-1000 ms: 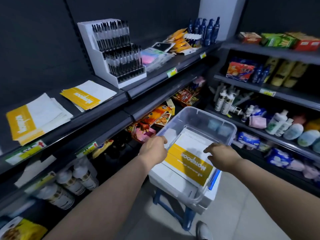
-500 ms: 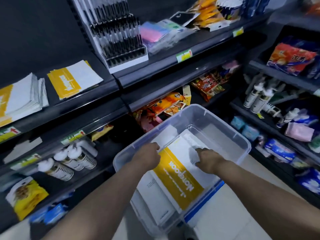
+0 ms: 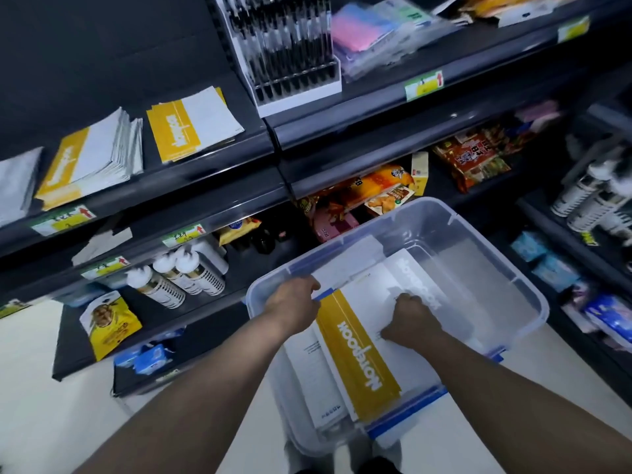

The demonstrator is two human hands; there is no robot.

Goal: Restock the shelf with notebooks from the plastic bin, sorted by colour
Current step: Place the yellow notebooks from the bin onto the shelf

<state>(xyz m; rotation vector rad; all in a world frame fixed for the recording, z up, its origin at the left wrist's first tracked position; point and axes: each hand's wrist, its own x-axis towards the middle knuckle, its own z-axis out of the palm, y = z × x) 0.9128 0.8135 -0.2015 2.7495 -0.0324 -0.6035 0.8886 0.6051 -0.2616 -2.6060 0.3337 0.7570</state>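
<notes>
A clear plastic bin (image 3: pixel 526 292) with blue latches sits low in front of me, holding white notebooks. On top lies a yellow-and-white notebook (image 3: pixel 362 350). My left hand (image 3: pixel 294 302) grips its far left corner. My right hand (image 3: pixel 410 319) is closed on its white right side. A grey-lettered white notebook (image 3: pixel 420 278) lies under it, further in. On the dark shelf (image 3: pixel 191 165) up left rest a stack of yellow-and-white notebooks (image 3: pixel 89 162) and a smaller yellow-and-white pile (image 3: pixel 195 124). A grey-white stack (image 3: pixel 17 179) lies at the far left edge.
A white rack of black pens (image 3: pixel 290 53) stands right of the notebooks, then pink and blue packets (image 3: pixel 369 29). Lower shelves hold snack bags (image 3: pixel 383 189), white bottles (image 3: pixel 178 278) and a yellow pouch (image 3: pixel 109 323). More bottles and packs fill the right shelving. Pale floor lies below.
My view has tipped down and closer to the bin. Both hands have slid further along the yellow-and-white notebook and closed on it; a grey-lettered notebook now shows beneath.
</notes>
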